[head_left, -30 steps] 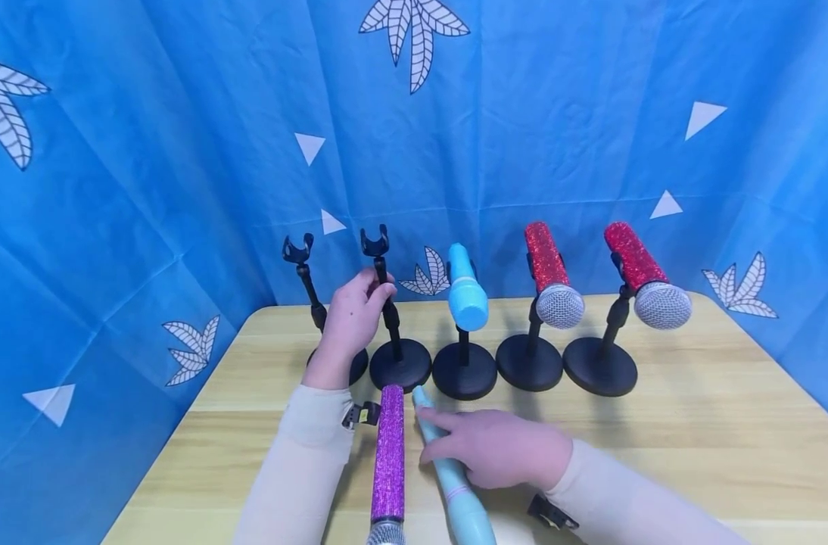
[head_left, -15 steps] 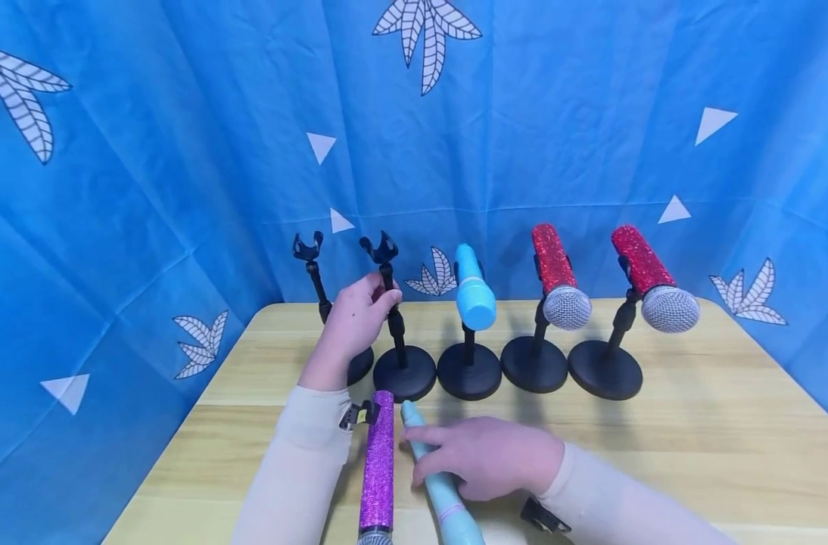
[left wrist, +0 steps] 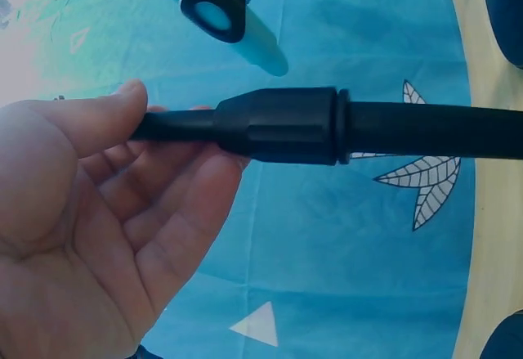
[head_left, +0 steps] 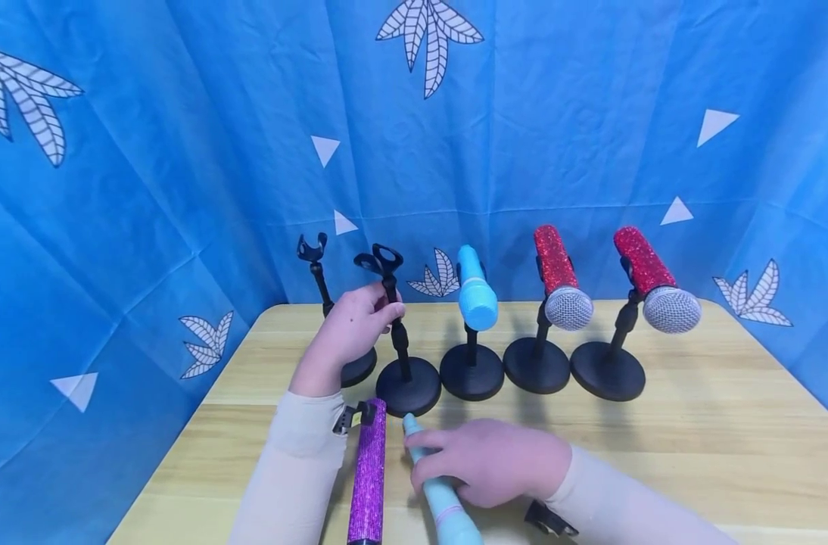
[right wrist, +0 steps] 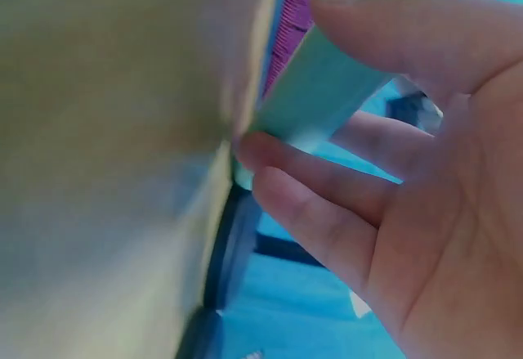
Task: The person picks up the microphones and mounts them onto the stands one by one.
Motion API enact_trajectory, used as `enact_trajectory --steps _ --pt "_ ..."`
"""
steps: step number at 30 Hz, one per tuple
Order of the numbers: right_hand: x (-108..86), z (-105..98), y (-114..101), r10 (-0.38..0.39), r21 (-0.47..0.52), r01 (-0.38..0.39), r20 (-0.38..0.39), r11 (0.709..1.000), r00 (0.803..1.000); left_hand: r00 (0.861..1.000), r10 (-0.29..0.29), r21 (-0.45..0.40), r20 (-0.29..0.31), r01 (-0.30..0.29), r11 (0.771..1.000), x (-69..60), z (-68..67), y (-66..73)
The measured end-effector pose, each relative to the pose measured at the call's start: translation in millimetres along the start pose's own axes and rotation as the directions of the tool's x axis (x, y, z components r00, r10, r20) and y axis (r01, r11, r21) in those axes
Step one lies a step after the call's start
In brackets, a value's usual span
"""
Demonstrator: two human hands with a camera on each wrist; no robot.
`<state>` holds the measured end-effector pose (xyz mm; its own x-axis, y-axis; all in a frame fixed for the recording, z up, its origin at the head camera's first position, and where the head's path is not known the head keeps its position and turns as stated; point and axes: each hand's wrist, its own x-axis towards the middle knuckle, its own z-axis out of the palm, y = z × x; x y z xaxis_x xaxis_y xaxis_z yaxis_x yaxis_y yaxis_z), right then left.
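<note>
My left hand (head_left: 353, 322) pinches the upper pole of a black microphone stand (head_left: 400, 341), second from the left. Its clip (head_left: 380, 260) holds no microphone. In the left wrist view the thumb and fingers meet on the thin pole just above the thick black collar (left wrist: 282, 126). My right hand (head_left: 492, 462) grips a pale teal microphone (head_left: 441, 499) on the table, thumb on one side and fingers on the other; its near end is cut off by the frame. Left of it lies a glittery purple microphone (head_left: 368, 477), beside my left wrist.
Another stand with a bare clip (head_left: 312, 247) is at the far left, partly behind my left hand. To the right, stands hold a blue microphone (head_left: 477, 299) and two red glitter microphones (head_left: 555, 261) with silver heads. A blue curtain (head_left: 571, 113) hangs behind the wooden table (head_left: 714, 454).
The stand in my left hand has come slightly towards me, and its clip has turned and tilted. The teal microphone has shifted a little nearer to me with my right hand.
</note>
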<state>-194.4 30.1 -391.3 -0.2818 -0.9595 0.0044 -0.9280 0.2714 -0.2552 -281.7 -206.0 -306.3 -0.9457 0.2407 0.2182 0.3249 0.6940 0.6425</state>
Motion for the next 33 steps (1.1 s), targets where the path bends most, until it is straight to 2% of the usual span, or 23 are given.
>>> enact_trajectory --steps 5,8,12,17,20,24,26,28,31,33 --pt "-10.1 -11.7 4.0 -0.021 -0.005 0.021 -0.053 1.0 0.998 0.999 0.017 -0.004 0.047 -0.017 1.0 -3.3 -2.7 1.1" --pt "-16.8 -19.8 7.3 -0.028 0.034 0.032 -0.121 0.999 0.992 0.995 0.048 -0.024 0.086 -0.046 0.999 -6.4 -4.2 1.8" --pt "-26.1 -33.3 9.5 0.02 0.115 0.003 -0.201 0.993 0.979 0.986 0.098 -0.028 0.135 -0.096 0.995 -10.7 -6.7 4.8" --pt "-37.7 -49.2 9.3 0.109 0.145 -0.071 -0.274 0.987 0.955 0.972 0.14 -0.022 0.191 -0.139 0.99 -14.1 -9.2 10.3" --pt "-43.2 -57.5 8.0 0.156 0.132 -0.118 -0.333 0.984 0.93 0.961 0.16 -0.026 0.225 -0.159 0.987 -15.9 -9.2 12.1" --pt "-48.6 -67.4 5.6 0.209 0.074 -0.197 -0.432 0.978 0.877 0.947 0.185 -0.019 0.261 -0.187 0.982 -18.5 -9.0 14.6" --pt "-50.0 -72.2 5.0 0.221 0.087 -0.205 -0.476 0.975 0.851 0.943 0.184 -0.018 0.277 -0.186 0.982 -20.6 -9.7 16.2" --pt "-50.2 -77.0 5.0 0.206 0.127 -0.164 -0.524 0.978 0.827 0.939 0.178 -0.026 0.293 -0.178 0.984 -23.0 -10.8 18.0" --pt "-48.7 -84.8 4.3 0.149 0.177 -0.052 -0.597 0.983 0.789 0.932 0.174 -0.04 0.319 -0.17 0.985 -26.6 -12.1 20.7" --pt "-47.5 -90.4 1.8 0.128 0.187 -0.007 -0.642 0.982 0.756 0.924 0.179 -0.046 0.338 -0.173 0.984 -28.9 -12.6 22.6"
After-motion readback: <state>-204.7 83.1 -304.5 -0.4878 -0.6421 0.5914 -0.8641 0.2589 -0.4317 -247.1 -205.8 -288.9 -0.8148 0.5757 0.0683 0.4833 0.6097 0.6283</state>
